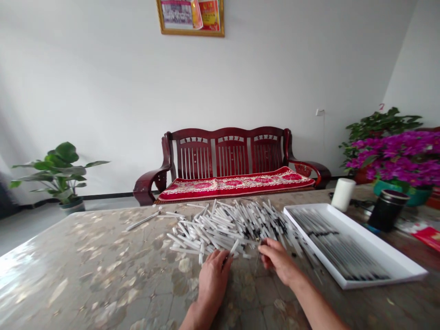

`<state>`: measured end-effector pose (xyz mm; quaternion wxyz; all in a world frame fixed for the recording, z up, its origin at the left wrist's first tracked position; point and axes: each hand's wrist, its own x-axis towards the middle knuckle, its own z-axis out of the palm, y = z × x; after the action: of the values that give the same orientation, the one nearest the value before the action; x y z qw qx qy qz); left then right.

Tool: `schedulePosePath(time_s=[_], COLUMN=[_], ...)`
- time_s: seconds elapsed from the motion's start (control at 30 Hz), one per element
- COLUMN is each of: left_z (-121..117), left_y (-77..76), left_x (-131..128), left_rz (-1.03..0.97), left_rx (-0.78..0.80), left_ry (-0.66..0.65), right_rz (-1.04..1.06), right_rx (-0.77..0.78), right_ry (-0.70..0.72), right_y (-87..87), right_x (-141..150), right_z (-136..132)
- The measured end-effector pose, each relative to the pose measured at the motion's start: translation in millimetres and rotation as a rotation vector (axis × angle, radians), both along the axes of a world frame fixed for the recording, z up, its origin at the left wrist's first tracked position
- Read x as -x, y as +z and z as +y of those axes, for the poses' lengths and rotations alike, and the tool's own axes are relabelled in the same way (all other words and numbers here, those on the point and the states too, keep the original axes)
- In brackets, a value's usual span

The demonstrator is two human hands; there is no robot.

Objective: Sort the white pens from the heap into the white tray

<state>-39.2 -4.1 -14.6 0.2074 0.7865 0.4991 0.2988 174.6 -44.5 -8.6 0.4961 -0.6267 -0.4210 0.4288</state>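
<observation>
A large heap of whitish, translucent pen barrels, with dark-tipped pieces among them on its right side, lies on the table. At its near edge my left hand is closed on a white pen barrel, which sticks up past the fingertips. To the right, my right hand pinches a thin, dark pen refill that points down toward the tabletop; its details are blurred. Beside the right forearm, a white tray holds rows of pens lying side by side.
A patterned cover lies over the table. One pen rests apart on the left. Behind the tray stand a white cylinder, a black cup and purple flowers. A red wooden bench stands beyond the table.
</observation>
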Motion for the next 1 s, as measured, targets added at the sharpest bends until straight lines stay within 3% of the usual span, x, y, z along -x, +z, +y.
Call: schedulePosePath(time_s=[0.17, 0.43, 0.7, 1.0], left_z=[-3, -3, -2, -2], left_y=[2.1, 2.7, 3.4, 5.9], left_x=[-1, 0, 0, 2], left_rz=[0.084, 0.116, 0.133, 0.203], left_rx=[-0.021, -0.015, -0.017, -0.118], left_ry=[-0.05, -0.045, -0.041, -0.077], right_rz=[0.099, 0.305, 0.255, 0.151], right_rx=[-0.246, -0.399, -0.439, -0.409], right_ry=[-0.162, -0.322, -0.333, -0.182], right_y=[-8.7, -1.0, -5.0, -12.2], right_x=[14, 29, 24, 29], right_z=[5, 5, 5, 4])
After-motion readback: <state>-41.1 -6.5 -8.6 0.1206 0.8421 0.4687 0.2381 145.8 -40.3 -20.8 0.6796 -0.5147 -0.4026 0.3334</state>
